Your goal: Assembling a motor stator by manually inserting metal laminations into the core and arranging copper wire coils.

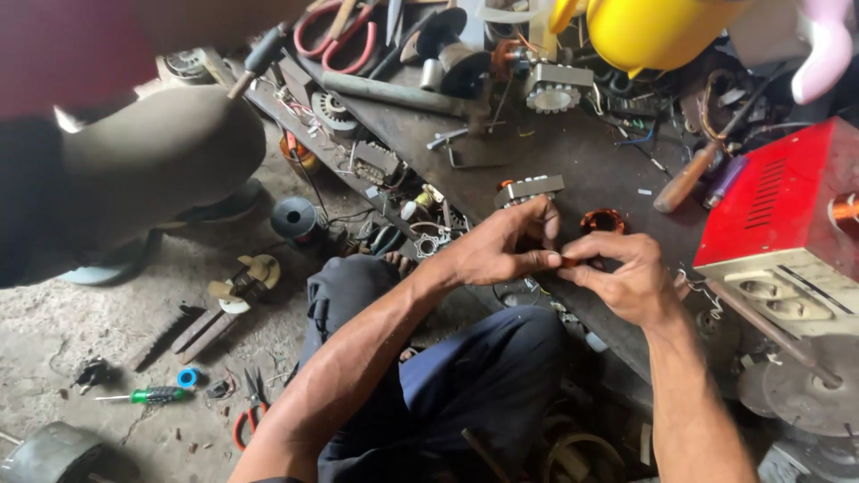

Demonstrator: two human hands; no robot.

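Note:
My left hand (497,249) and my right hand (625,275) meet over the near edge of a dark metal workbench (573,161). Both pinch a small copper-coloured part (567,261) between fingertips, and most of it is hidden by the fingers. Just behind the hands lies a copper wire coil (603,220). A small laminated metal core (530,189) rests behind my left hand. My knees in dark blue trousers (465,376) are below the bench.
A red and cream box with sockets (783,241) sits at the right. A wooden-handled tool (685,182), red-handled pliers (344,36), a steel bar (394,92) and a yellow jug (649,31) crowd the bench. Another person's leg (152,165) is at left. A green screwdriver (148,394) lies on the floor.

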